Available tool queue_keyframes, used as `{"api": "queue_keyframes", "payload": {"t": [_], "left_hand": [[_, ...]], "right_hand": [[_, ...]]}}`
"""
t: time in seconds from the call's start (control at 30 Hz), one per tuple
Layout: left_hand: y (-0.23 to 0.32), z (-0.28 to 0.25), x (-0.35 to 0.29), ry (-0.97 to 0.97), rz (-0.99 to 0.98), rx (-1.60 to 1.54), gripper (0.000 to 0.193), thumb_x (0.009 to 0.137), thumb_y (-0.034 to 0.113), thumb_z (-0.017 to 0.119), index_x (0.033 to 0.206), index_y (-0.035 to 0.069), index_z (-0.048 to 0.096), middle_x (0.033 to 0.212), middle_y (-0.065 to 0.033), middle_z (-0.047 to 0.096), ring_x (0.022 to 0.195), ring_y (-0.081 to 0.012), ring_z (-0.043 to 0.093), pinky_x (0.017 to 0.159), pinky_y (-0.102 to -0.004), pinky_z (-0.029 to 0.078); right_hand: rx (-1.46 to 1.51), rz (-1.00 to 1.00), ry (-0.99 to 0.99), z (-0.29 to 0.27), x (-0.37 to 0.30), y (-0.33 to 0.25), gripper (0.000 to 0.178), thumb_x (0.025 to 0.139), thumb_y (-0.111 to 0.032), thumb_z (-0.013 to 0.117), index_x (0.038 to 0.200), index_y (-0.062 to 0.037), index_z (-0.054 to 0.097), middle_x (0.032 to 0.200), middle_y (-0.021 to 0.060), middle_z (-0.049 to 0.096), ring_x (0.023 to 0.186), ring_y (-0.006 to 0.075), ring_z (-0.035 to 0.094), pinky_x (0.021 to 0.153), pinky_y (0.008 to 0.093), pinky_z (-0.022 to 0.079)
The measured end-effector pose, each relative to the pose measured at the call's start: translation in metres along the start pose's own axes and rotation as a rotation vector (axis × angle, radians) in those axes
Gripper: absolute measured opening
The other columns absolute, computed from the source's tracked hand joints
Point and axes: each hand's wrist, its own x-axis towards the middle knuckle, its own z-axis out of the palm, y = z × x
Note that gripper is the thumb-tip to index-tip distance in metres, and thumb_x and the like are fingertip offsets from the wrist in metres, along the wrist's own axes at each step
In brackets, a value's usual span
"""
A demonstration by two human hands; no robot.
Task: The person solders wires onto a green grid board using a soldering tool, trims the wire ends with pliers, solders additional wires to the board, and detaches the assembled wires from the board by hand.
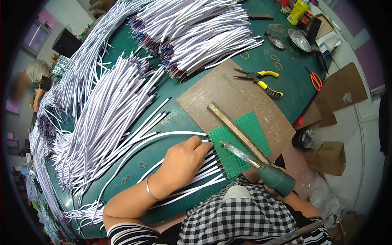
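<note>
My left hand, with a silver bangle at its wrist, pinches the end of a white cable at the left edge of a green circuit board panel. Several more white cables lie along that edge below it, their ends on the panel. A soldering iron with a green handle is in my right hand, which the handle mostly hides. Its silver tip points left over the panel, close to my left fingertips. Across the panel lies a long brass-coloured bar. Beneath is a brown board.
Big bundles of white cables cover the left and far table. Yellow-handled pliers lie on the board's far right; orange-handled scissors sit by the table edge. A metal dish and yellow bottle stand far right. Another person is at left.
</note>
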Motion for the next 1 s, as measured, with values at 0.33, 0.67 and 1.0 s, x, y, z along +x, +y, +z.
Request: {"api": "queue_keyframes", "payload": {"t": [0.33,0.67,1.0], "left_hand": [[-0.009,-0.006,0.001,-0.061,0.206,0.181,0.031,0.075,0.01,0.057,0.106,0.006,0.059,0.084,-0.0078,0.053,0.068,-0.0237,0.057,0.059,-0.0336,0.049],[-0.007,-0.01,0.004,-0.05,0.274,0.219,0.031,0.076,0.01,0.054,0.106,0.005,0.06,0.086,-0.0079,0.053,0.075,-0.0236,0.055,0.067,-0.0329,0.048],[-0.006,-0.012,0.006,-0.054,0.296,0.232,0.03,0.076,0.01,0.054,0.105,0.004,0.061,0.087,-0.0075,0.052,0.076,-0.0233,0.054,0.069,-0.0321,0.047]], "right_hand": [[0.21,-0.033,0.074,0.009,-0.001,0.002,0.056,0.073,-0.022,0.071,0.118,0.0044,0.049,0.104,0.0125,0.064,0.095,0.0239,0.064,0.084,0.0322,0.05],[0.154,-0.147,0.124,0.007,0.01,-0.008,0.059,0.072,-0.02,0.072,0.118,0.0069,0.048,0.108,0.0172,0.061,0.095,0.0264,0.063,0.084,0.0339,0.05],[0.086,-0.168,-0.004,-0.001,0.011,-0.007,0.057,0.072,-0.021,0.073,0.116,0.0069,0.05,0.107,0.0164,0.062,0.093,0.0267,0.064,0.083,0.0331,0.05]]}}
